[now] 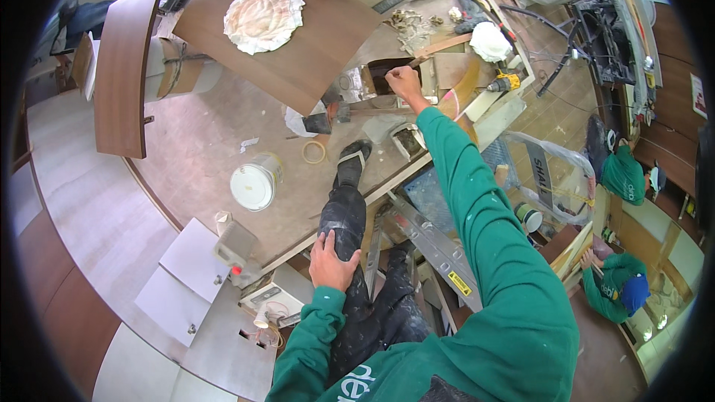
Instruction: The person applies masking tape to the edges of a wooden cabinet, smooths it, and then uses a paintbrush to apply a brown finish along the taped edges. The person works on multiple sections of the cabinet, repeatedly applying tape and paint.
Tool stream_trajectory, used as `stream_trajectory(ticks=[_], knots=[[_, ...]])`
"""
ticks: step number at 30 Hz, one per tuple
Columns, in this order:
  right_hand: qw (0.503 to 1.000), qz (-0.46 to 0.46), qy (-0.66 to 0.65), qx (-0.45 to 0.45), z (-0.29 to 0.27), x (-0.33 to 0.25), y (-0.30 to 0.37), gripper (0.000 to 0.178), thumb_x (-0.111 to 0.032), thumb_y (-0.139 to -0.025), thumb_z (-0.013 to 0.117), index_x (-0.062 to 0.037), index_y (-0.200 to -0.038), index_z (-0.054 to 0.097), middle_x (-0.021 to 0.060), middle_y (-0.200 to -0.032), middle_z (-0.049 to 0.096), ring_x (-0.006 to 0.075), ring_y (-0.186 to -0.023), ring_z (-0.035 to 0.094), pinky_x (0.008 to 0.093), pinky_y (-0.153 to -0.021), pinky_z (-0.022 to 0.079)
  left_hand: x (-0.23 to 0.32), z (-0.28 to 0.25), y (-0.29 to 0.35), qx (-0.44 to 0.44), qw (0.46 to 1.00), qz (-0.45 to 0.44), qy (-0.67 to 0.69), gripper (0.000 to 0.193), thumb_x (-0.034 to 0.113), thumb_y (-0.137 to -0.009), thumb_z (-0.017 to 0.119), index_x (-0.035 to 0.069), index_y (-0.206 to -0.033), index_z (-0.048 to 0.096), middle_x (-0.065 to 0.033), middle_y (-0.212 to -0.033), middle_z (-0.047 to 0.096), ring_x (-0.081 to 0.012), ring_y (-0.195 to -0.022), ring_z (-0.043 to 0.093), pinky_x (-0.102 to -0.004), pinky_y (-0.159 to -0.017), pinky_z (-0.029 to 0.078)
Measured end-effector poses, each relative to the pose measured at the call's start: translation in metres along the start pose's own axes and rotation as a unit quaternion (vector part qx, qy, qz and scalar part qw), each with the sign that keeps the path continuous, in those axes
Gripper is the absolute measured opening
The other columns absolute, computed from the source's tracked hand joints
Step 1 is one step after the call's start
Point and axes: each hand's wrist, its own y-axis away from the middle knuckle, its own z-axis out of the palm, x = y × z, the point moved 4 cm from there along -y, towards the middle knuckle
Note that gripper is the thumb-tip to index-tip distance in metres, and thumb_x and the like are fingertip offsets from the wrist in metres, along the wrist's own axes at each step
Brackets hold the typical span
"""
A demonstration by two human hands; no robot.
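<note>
My left hand [333, 260] rests on my bent knee [344, 216], its fingers spread over the dark, dusty trouser leg. My right hand [404, 83] is stretched far forward with its fingers curled together. It hovers at an open box with a dark inside [380, 78] on the brown work surface; whatever the fingers pinch, if anything, is too small to make out. A small white container with dark contents [408, 141] stands nearer, beside the right forearm. My booted foot [353, 158] is planted on the surface by a roll of tape [313, 152].
A lidded white bucket [252, 184] stands left of my leg. A yellow cordless drill [504, 83] lies to the right. Brown panels [320, 45] carry a crumpled white cloth [264, 18]. Below me is a metal stepladder [436, 253]. Two people in green work at right.
</note>
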Motion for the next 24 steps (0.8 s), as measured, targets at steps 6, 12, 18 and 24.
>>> stream_trajectory(ticks=[6, 12, 18, 24], knots=[[0.998, -0.001, 0.052, -0.041, 0.037, 0.011, -0.025, 0.028, -0.027, -0.082, 0.072, -0.0025, -0.095, 0.077, 0.0238, -0.084, 0.072, 0.0393, -0.084, 0.073, 0.043, -0.078, 0.057, -0.001, -0.005, -0.005, 0.014, 1.0, 0.002, -0.002, 0.08, 0.043, -0.073, 0.087, 0.009, -0.141, 0.06, -0.0144, -0.145, 0.056, -0.0342, -0.132, 0.054, -0.0463, -0.105, 0.049], [0.998, -0.014, -0.018, -0.06, 0.024, 0.01, -0.016, 0.028, -0.026, -0.086, 0.072, -0.0028, -0.1, 0.078, 0.0174, -0.082, 0.075, 0.0251, -0.077, 0.073, 0.0361, -0.075, 0.056, 0.003, 0.0, -0.001, 0.018, 1.0, 0.003, -0.004, 0.079, 0.043, -0.074, 0.086, 0.009, -0.14, 0.06, -0.0151, -0.144, 0.056, -0.0351, -0.132, 0.054, -0.0463, -0.105, 0.049], [0.982, -0.003, -0.173, -0.069, -0.053, -0.001, 0.048, 0.028, -0.018, -0.091, 0.07, 0.0024, -0.108, 0.078, 0.0059, -0.082, 0.075, 0.0087, -0.073, 0.064, 0.0262, -0.067, 0.05, 0.001, 0.012, 0.011, 0.036, 0.999, 0.006, -0.005, 0.079, 0.045, -0.074, 0.086, 0.009, -0.139, 0.061, -0.0154, -0.145, 0.056, -0.0348, -0.132, 0.054, -0.0464, -0.105, 0.049], [0.987, -0.036, -0.155, -0.016, -0.117, 0.022, 0.11, 0.027, -0.012, -0.094, 0.068, 0.0036, -0.114, 0.076, 0.0051, -0.093, 0.075, 0.0067, -0.077, 0.061, 0.0238, -0.068, 0.049, -0.003, 0.026, 0.023, 0.024, 0.999, -0.021, 0.002, 0.078, 0.043, -0.075, 0.085, 0.01, -0.141, 0.06, -0.0146, -0.147, 0.054, -0.0348, -0.134, 0.052, -0.0461, -0.109, 0.047]])
